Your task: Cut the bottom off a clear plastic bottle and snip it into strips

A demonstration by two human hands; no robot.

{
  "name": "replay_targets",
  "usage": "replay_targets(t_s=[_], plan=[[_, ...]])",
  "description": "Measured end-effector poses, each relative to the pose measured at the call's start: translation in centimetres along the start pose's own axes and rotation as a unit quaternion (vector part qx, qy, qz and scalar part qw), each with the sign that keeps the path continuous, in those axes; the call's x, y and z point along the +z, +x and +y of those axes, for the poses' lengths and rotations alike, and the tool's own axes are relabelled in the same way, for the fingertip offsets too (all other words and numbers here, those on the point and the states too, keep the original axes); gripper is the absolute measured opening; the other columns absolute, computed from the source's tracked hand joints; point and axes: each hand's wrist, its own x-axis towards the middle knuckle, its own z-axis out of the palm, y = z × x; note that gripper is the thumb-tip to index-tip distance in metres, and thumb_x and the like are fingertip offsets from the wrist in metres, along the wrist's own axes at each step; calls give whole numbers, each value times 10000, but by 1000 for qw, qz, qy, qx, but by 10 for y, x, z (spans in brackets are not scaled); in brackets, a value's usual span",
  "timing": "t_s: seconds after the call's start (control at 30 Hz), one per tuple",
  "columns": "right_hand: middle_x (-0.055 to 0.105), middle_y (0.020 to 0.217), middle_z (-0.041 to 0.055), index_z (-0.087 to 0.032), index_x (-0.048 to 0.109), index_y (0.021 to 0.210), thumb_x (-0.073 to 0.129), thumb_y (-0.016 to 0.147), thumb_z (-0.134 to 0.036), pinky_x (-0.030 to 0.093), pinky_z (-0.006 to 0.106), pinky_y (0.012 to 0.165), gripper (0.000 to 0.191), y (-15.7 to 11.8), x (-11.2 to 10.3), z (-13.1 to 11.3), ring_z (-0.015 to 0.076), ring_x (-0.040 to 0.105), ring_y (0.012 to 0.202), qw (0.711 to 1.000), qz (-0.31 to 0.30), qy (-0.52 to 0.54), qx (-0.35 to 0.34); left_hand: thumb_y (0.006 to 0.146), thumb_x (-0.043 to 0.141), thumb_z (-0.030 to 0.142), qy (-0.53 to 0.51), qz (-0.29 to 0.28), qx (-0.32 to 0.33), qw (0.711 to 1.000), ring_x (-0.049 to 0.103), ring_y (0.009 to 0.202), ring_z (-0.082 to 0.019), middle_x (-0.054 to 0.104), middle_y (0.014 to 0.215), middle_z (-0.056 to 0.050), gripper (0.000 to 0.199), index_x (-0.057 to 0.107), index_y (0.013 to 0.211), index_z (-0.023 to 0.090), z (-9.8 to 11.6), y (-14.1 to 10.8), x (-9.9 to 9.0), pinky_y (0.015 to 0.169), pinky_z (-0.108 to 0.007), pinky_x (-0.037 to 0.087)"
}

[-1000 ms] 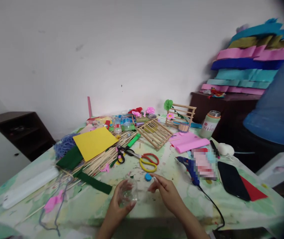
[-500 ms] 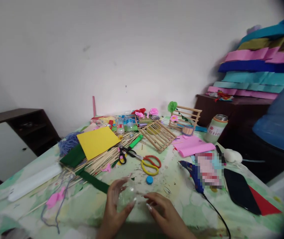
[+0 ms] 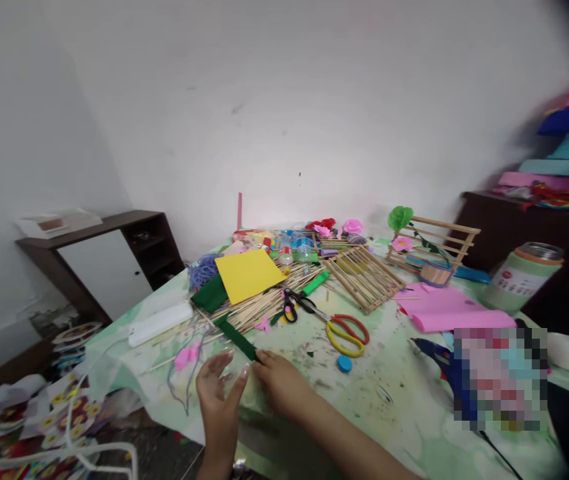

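Observation:
My left hand [image 3: 219, 393] is near the table's front edge, its fingers curved around a clear plastic piece [image 3: 228, 377] that barely shows. Crossing to its right side, my right hand [image 3: 282, 383] has its fingertips closed at the near end of a dark green paper strip [image 3: 237, 339]. The strip lies beside a heap of thin bamboo sticks [image 3: 254, 303]. Beyond my hands rest scissors with red and yellow handles [image 3: 347, 335], black-handled scissors [image 3: 292, 305] and a blue bottle cap [image 3: 344, 363].
A yellow sheet [image 3: 247, 277] covers part of the sticks. Farther back are a stick lattice [image 3: 364, 277], a small wooden rack [image 3: 444, 237] and plastic bottles [image 3: 304, 248]. At right lie pink paper [image 3: 457, 313], a blue glue gun [image 3: 447, 367] and a jar [image 3: 522, 280].
The view has swung left. My right hand has moved left from beside the clear piece to the green strip's end. My left hand has shifted away from the strip.

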Motion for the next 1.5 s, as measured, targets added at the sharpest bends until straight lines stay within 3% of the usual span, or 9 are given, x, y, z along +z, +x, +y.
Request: replay_targets(t_s=[0.23, 0.43, 0.5, 0.63, 0.77, 0.87, 1.13, 1.37, 1.5], plan=[[722, 1023, 142, -133, 740, 952, 483, 796, -51, 476, 345, 891, 311, 3, -7, 14, 261, 638, 1009, 993, 81, 56, 63, 557, 819, 315, -2, 42, 14, 999, 579, 1038, -219, 592, 1117, -69, 641, 458, 1080, 233, -2, 23, -20, 812, -341, 459], [720, 676, 35, -169, 741, 917, 508, 842, -249, 513, 272, 583, 258, 9, -53, 49, 181, 655, 602, 942, 268, 143, 143, 545, 821, 346, 2, 31, 3, 1000, 576, 1027, -228, 589, 1094, -78, 631, 476, 1057, 215, -6, 21, -9, 801, -339, 446], [717, 709, 46, -143, 714, 1005, 480, 863, -310, 509, 276, 555, 321, 14, -76, 61, 177, 642, 588, 913, 344, 152, 160, 585, 800, 361, 18, 11, 14, 1000, 568, 1044, -230, 585, 1104, -79, 613, 473, 1083, 220, -4, 14, 1, 826, -351, 431], [691, 1052, 126, -147, 665, 1129, 421, 903, -337, 495, 371, 840, 383, 21, -111, 71, 222, 632, 922, 860, 477, 120, 131, 641, 756, 405, 65, -63, 42, 995, 561, 1067, -250, 588, 1120, -99, 587, 464, 1114, 217, 0, -4, 28, 838, -368, 421], [716, 996, 103, -199, 735, 971, 508, 844, -262, 456, 371, 935, 267, 24, -109, 69, 225, 628, 968, 872, 474, 109, 53, 681, 716, 399, 86, -136, 88, 983, 553, 1095, -263, 582, 1145, -129, 590, 445, 1166, 201, -1, -17, 52, 828, -367, 435], [733, 952, 89, -206, 744, 949, 555, 807, -255, 482, 370, 896, 241, 21, -96, 72, 228, 654, 908, 876, 458, 133, 67, 703, 696, 372, 103, -168, 98, 975, 553, 1099, -261, 576, 1171, -139, 581, 435, 1191, 196, -2, -16, 62, 830, -372, 444], [689, 627, 45, -137, 723, 806, 583, 787, -419, 510, 278, 512, 316, -2, -92, 99, 177, 613, 561, 838, 460, 242, 167, 720, 681, 334, 182, -278, 204, 921, 530, 1161, -274, 534, 1230, -152, 617, 398, 1246, 181, 3, 18, 117, 954, -454, 448], [655, 862, 71, -151, 648, 892, 536, 816, -534, 525, 254, 492, 407, -31, -115, 98, 155, 592, 657, 795, 525, 256, 163, 747, 639, 281, 226, -231, 380, 867, 467, 1237, -332, 501, 1262, -200, 616, 382, 1287, 133, -27, 40, 180, 1017, -542, 389], [632, 847, 65, -179, 625, 824, 528, 872, -386, 519, 274, 649, 233, -33, -123, 98, 169, 598, 773, 840, 520, 147, 44, 791, 614, 286, 226, -204, 418, 856, 480, 1219, -331, 492, 1264, -199, 617, 338, 1325, 145, -50, 39, 183, 989, -551, 413]])
